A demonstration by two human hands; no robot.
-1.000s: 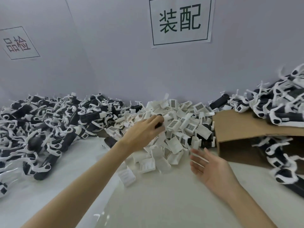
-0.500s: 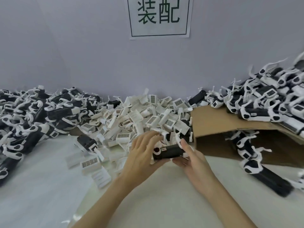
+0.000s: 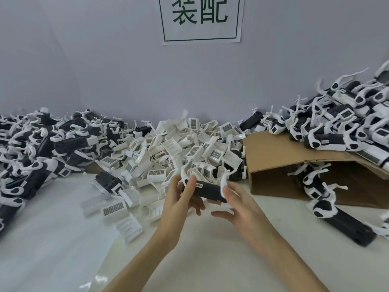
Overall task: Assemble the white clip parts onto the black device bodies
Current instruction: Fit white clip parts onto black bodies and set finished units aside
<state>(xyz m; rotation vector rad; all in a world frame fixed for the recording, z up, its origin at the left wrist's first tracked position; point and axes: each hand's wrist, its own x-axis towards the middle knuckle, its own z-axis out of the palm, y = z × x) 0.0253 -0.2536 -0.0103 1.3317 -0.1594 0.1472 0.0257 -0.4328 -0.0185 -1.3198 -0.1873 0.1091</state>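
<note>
Black plastic device body (image 3: 207,191), a short bar with thin white strap pieces already at both ends, is held above the table, just before the heap of loose white clip parts (image 3: 189,148). Left hand (image 3: 181,197) grips its left end; right hand (image 3: 237,202) pinches the right end. Best steady it leftward, then seat a clip squarely.

Black device body (image 3: 210,191) with white clips; white clip parts (image 3: 189,142) bearing dark grid patterns; brown cardboard box (image 3: 273,148); white sign (image 3: 201,18), dark green characters.
</note>
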